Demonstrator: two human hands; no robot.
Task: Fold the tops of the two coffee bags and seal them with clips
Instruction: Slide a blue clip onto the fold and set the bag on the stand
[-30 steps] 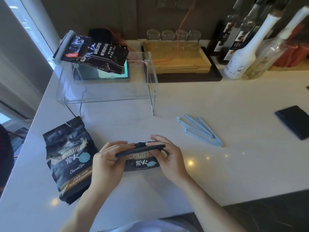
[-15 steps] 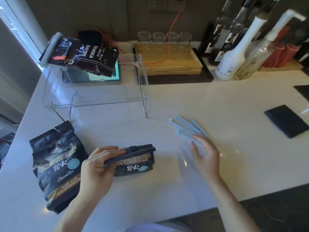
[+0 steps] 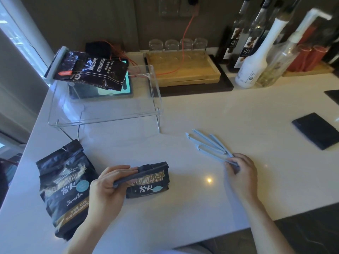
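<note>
At the far left of the white counter (image 3: 183, 208) the larger black foil coffee bag with gold lettering and a pale blue dot (image 3: 64, 187) is lying on its back with its crumpled top pointing away from the person, unfolded and carrying no clip, so that bag is looking untouched as far as the task goes. Just to its right the left hand (image 3: 108, 187) is pressing down on the smaller black coffee bag of the same design (image 3: 148, 182), its fingers (image 3: 126, 170) lying along the rolled-over top edge and pinning the fold flat, thumb underneath; this bag's top is showing as folded but nothing is clamping it yet. Further right, well apart from both bags, the right hand (image 3: 240, 173) is reaching over the loose bundle of long pale blue plastic sealing clips (image 3: 207, 143) spread on the counter, its fingers (image 3: 231, 163) curling narrowly around the near end of one or two of them; whether a clip is actually lifted off the surface is something I cannot tell. So the job is sitting at roughly the first quarter: one fold made and being held, one clip being fetched, with the clamping of this bag and the whole fold-and-clip of the larger bag on the left remaining
</note>
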